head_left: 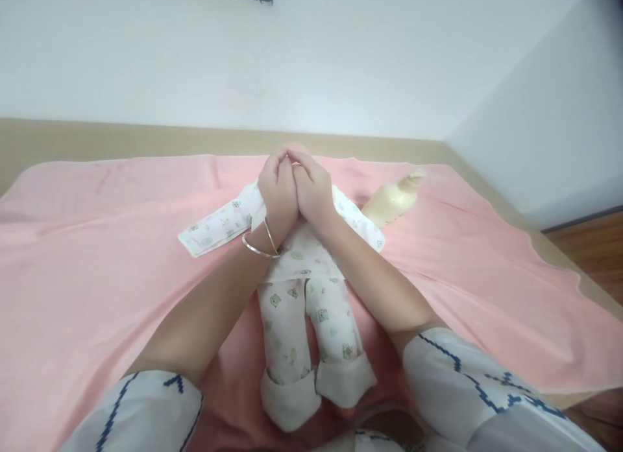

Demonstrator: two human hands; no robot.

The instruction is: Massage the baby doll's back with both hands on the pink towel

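Observation:
My left hand (278, 189), with a silver bangle at its wrist, is pressed against my right hand (314, 189). Both are closed, fingers curled in and thumbs side by side, over the neck end of a small white printed top (306, 254). Past my fingers shows a bit of something pinkish (294, 148); my hands hide the rest of it. The top's sleeves spread out to either side. Below its hem lie matching small trousers (287, 329) with turned-up white cuffs. The legs look filled out, but no body is visible.
A pink cloth (121, 212) with folds covers most of the tan surface (73, 141) beneath. A pale yellow, bottle-like thing (392, 201) lies beyond the right sleeve, its tip blurred. White walls (341, 63) rise behind and at right. Wooden floor (594, 251) shows at the right edge.

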